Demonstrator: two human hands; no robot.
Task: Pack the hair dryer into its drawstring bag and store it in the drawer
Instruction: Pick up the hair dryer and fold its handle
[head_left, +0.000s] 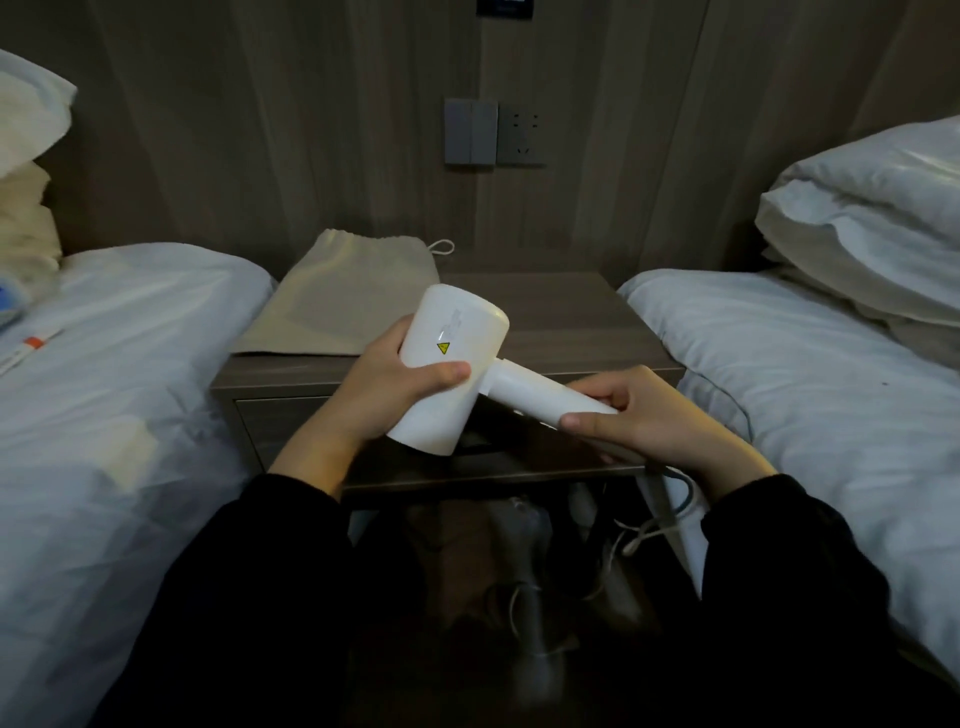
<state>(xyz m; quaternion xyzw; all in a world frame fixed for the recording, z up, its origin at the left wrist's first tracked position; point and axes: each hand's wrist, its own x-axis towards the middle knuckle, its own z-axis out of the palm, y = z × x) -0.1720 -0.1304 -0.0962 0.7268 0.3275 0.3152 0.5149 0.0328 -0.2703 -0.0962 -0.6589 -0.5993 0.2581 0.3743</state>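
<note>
I hold a white hair dryer (457, 353) in the air in front of the nightstand (571, 322). My left hand (384, 384) grips its thick barrel from the left, thumb across the front. My right hand (649, 415) grips the end of its handle, which points right. A beige drawstring bag (343, 301) lies flat on the left part of the nightstand top, its cord at the back. The drawer (280, 431) front sits below the top, partly hidden by the dryer and my hands. The dryer's white cord (639, 535) hangs down at the right.
Beds with white sheets flank the nightstand, one on the left (104, 415) and one on the right (831, 395), each with pillows. A wall socket and switch panel (493, 132) sit above the nightstand. Dark shapes lie under the nightstand.
</note>
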